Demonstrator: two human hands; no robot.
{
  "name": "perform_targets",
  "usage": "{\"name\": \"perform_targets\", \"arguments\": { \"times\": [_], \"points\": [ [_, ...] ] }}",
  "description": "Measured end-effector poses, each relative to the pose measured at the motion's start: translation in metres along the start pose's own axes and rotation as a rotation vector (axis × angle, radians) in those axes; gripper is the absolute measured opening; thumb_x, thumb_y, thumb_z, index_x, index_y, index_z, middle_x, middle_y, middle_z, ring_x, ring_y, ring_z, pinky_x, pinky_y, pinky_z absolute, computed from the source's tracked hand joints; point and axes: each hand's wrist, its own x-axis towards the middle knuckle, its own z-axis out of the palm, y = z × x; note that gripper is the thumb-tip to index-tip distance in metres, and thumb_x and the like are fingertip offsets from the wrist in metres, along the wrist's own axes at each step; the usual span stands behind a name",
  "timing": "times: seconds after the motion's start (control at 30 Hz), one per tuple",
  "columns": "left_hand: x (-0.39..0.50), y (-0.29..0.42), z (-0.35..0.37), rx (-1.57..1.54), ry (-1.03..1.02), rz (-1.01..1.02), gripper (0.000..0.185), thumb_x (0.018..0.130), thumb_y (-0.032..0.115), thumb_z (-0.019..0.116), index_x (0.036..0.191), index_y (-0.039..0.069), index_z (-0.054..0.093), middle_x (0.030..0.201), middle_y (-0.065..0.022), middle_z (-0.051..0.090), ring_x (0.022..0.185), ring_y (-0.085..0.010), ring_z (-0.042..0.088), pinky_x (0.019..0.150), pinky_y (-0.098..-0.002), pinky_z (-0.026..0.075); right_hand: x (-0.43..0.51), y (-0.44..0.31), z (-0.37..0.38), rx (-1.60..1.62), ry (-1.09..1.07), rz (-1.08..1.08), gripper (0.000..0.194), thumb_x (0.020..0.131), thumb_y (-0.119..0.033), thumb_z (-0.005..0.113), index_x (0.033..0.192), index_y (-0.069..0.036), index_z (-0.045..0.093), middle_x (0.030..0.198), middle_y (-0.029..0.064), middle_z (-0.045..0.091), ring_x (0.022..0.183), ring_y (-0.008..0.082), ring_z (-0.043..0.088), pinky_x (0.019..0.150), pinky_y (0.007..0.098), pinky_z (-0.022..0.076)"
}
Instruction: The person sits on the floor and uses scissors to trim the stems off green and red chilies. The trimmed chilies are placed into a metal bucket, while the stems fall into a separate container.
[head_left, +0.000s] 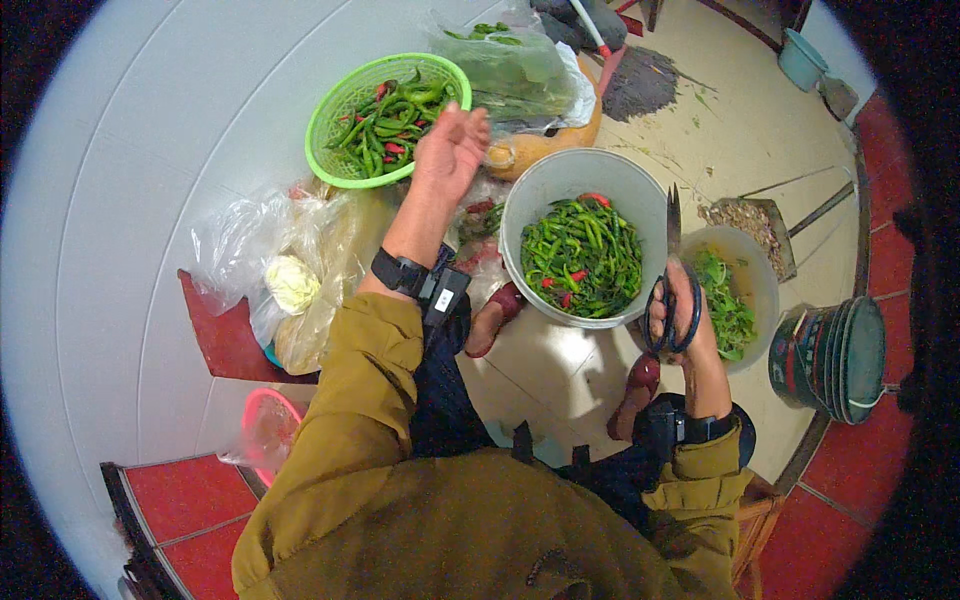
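Note:
My left hand (454, 150) is over the right edge of a green plastic basket (319, 154), its fingers apart and curled; nothing shows in it. Green chili peppers with a few red ones (386, 124) lie in that basket. In my right hand (679, 304) is a pair of scissors (673, 217), held by dark handles with the blades pointing away from me, just right of a white plastic bucket (652, 191). More green and red chilies (589, 244) fill the bottom of this bucket. Behind my right hand stands a pale tub (766, 292) with leafy greens (724, 315) in water.
Bagged greens (510, 75) and a long tan squash (544, 150) lie beyond the bucket. At left are plastic bags (337, 247) and a cabbage (292, 285). A dustpan with debris (750, 225) and stacked dark green buckets (825, 360) stand at right. A dark debris pile (641, 82) lies farther off.

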Motion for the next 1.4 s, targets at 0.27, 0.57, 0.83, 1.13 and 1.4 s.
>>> {"name": "perform_targets", "arguments": {
  "times": [0.27, 0.57, 0.83, 1.13, 1.4],
  "points": [
    [-0.026, -0.056, 0.007, 0.428, -0.101, -0.333, 0.025, 0.088, 0.017, 0.054, 0.105, -0.002, 0.056, 0.092, -0.0095, 0.060, 0.071, -0.0171, 0.056, 0.063, -0.0292, 0.048, 0.018, 0.001, 0.004, 0.115, 0.030, -0.042, 0.043, 0.085, -0.050, 0.053, 0.068, -0.011, 0.046, 0.047, -0.0008, 0.040, 0.035, 0.0111, 0.038, 0.034, 0.0263, 0.0284],
    [-0.025, -0.098, 0.028, 0.975, -0.184, -0.503, 0.023, 0.089, 0.015, 0.053, 0.106, 0.001, 0.058, 0.091, -0.0064, 0.061, 0.068, -0.0101, 0.055, 0.058, -0.0224, 0.047, 0.014, -0.024, -0.016, 0.296, 0.136, -0.097, 0.047, 0.085, -0.057, 0.048, 0.071, -0.011, 0.046, 0.050, -0.0017, 0.041, 0.040, 0.0123, 0.038, 0.040, 0.0251, 0.0301],
    [0.061, -0.205, 0.017, 1.797, -0.840, -0.392, 0.027, 0.080, 0.023, 0.061, 0.100, 0.005, 0.063, 0.085, -0.0083, 0.064, 0.072, -0.0188, 0.061, 0.065, -0.0324, 0.050, 0.008, -0.030, -0.036, 0.389, 0.185, -0.133, 0.048, 0.084, -0.056, 0.050, 0.071, -0.011, 0.046, 0.052, 0.0003, 0.041, 0.042, 0.0135, 0.038, 0.042, 0.0249, 0.0298],
    [0.067, -0.310, -0.037, 2.366, -1.531, -0.111, 0.025, 0.074, 0.011, 0.055, 0.096, 0.002, 0.064, 0.107, -0.0150, 0.060, 0.105, -0.0365, 0.051, 0.084, -0.0433, 0.046, 0.002, -0.031, -0.045, 0.405, 0.213, -0.081, 0.048, 0.084, -0.057, 0.048, 0.069, -0.012, 0.045, 0.052, -0.0019, 0.039, 0.042, 0.0106, 0.036, 0.040, 0.0235, 0.0273],
    [0.055, -0.305, -0.042, 2.608, -1.483, -0.010, 0.020, 0.080, 0.013, 0.054, 0.093, 0.008, 0.068, 0.100, -0.0094, 0.064, 0.106, -0.0292, 0.051, 0.077, -0.0431, 0.050, 0.001, -0.032, -0.046, 0.338, 0.203, -0.082, 0.048, 0.086, -0.056, 0.044, 0.068, -0.012, 0.044, 0.050, -0.0017, 0.038, 0.039, 0.0114, 0.036, 0.037, 0.0238, 0.0286]
  ]
}}
